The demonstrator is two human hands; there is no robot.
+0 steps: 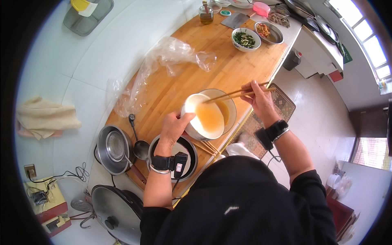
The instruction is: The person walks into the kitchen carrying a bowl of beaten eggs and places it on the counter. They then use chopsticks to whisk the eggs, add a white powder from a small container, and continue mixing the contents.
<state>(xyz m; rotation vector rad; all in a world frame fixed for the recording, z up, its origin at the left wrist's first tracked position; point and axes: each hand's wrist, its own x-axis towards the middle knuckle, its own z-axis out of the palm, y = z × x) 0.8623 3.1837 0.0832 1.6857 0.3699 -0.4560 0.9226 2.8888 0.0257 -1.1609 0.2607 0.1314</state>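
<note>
My left hand (pixel 174 128) grips the rim of a white bowl (pixel 196 130), thumb on top. The bowl is tilted to the right and holds orange-yellow liquid (pixel 209 117) that looks like beaten egg. Below it, partly hidden, stands a larger bowl (pixel 232 105) with similar liquid inside. My right hand (pixel 259 99) holds a pair of wooden chopsticks (pixel 228 95), their tips at the liquid in the tilted bowl. More chopsticks (pixel 209 148) lie on the wooden board (pixel 235 65) close to my body.
At the left are a dark round pan (pixel 193 159), a ladle (pixel 141 149), a metal pot with a strainer (pixel 114 147) and a lidded wok (pixel 114 211). A plastic bag (pixel 171 55) lies ahead. Farther off are a bowl of chopped greens (pixel 245 40), a metal dish (pixel 277 35), a cleaver (pixel 234 20) and an oil jar (pixel 206 16).
</note>
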